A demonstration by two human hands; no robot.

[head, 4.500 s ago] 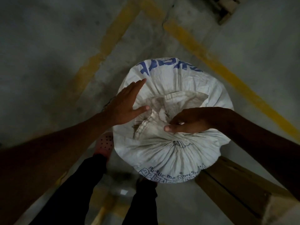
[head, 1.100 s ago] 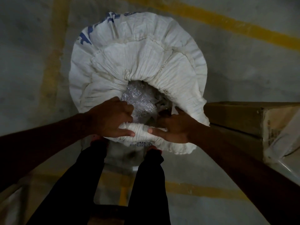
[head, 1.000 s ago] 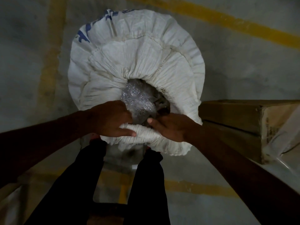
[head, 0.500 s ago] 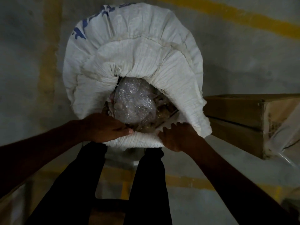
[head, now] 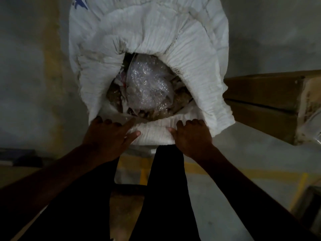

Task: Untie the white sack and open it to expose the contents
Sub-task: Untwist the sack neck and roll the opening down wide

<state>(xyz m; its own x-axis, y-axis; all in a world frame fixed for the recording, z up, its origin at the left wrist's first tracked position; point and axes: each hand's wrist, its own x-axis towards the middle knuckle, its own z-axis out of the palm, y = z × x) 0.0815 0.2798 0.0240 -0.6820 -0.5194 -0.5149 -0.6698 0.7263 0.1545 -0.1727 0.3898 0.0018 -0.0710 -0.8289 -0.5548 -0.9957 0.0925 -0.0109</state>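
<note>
Half the sack top cropped

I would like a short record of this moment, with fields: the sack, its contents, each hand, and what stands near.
sack: white sack, mouth open, rim rolled outward, blue print on the far side
contents: clear plastic bag on top, brownish items around it, too dim to identify
left hand: on the near rim, fingers over the edge
right hand: gripping the near rim
nearby: cardboard box to the right, yellow floor lines
task status: sack untied, contents exposed
</note>
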